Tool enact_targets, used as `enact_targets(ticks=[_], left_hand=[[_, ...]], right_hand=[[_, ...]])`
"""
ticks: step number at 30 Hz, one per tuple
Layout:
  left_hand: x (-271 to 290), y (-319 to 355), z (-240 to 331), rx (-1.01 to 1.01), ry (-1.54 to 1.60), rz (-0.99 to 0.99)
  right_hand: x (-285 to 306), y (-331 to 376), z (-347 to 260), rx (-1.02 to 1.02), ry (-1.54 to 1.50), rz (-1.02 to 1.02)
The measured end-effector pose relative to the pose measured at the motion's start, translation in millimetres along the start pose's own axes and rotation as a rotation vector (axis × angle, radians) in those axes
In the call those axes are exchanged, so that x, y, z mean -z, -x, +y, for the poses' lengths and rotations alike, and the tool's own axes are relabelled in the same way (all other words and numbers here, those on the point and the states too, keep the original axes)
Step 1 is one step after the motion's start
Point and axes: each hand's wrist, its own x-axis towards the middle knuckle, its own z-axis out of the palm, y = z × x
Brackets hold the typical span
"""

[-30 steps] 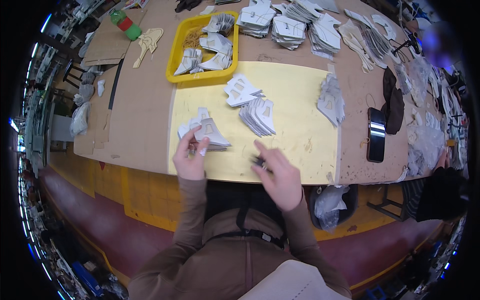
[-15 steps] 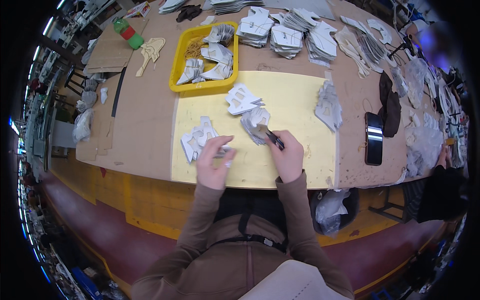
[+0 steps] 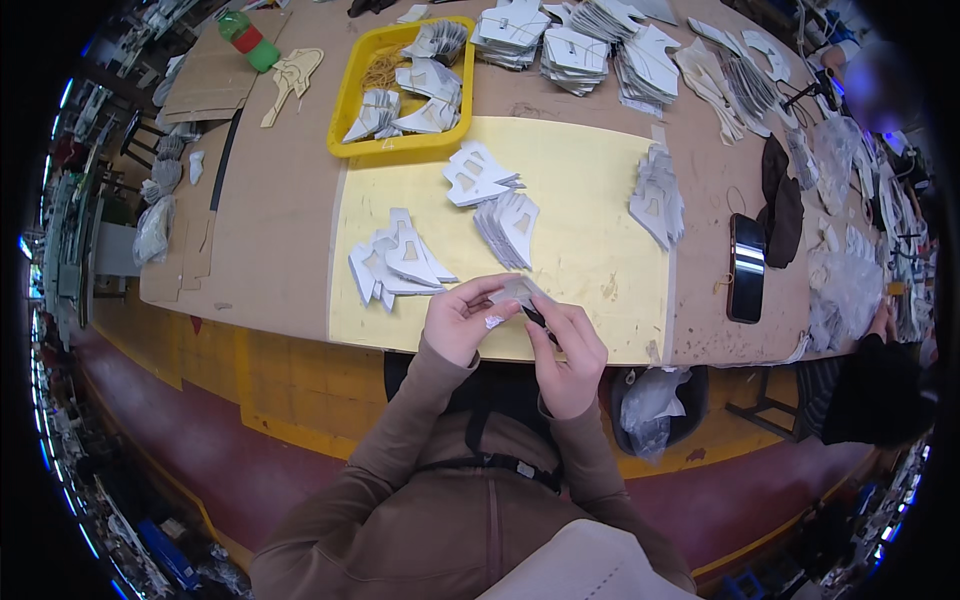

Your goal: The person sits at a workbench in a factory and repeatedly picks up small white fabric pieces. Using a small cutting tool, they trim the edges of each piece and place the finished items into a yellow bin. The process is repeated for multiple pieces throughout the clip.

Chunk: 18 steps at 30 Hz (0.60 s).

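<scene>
My left hand pinches one edge of a small grey-white cut-out piece above the near edge of the yellow sheet. At its other side, my right hand is closed round a slim black tool, whose tip lies against or under the piece; its kind is too hidden to tell. Just beyond my hands lies a fanned stack of white-and-grey pieces, with another stack behind it. Left of them is a looser pile of similar cut-outs.
A yellow tray holds more pieces and rubber bands. Another fanned stack lies on the yellow sheet at right, near a black phone. Tied stacks stand at the back. A green bottle is far left.
My right hand has drawn back from the middle stack with a piece. My left hand has moved right from beside the left pile and taken hold of that piece.
</scene>
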Motion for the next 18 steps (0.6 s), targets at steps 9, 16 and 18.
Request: enact_targets(ticks=[9, 16, 18], left_hand=[[7.3, 5.5, -4.4, 0.005, -0.036, 0.024], [1.4, 13.4, -7.6, -0.030, -0.038, 0.039], [-0.4, 15.1, -8.7, -0.062, 0.012, 0.039]], right_hand=[[-2.6, 5.4, 14.1, 0.020, -0.016, -0.042], [-3.7, 5.0, 3.2, -0.097, -0.089, 0.001], [-2.3, 4.3, 0.0, -0.113, -0.098, 0.004]])
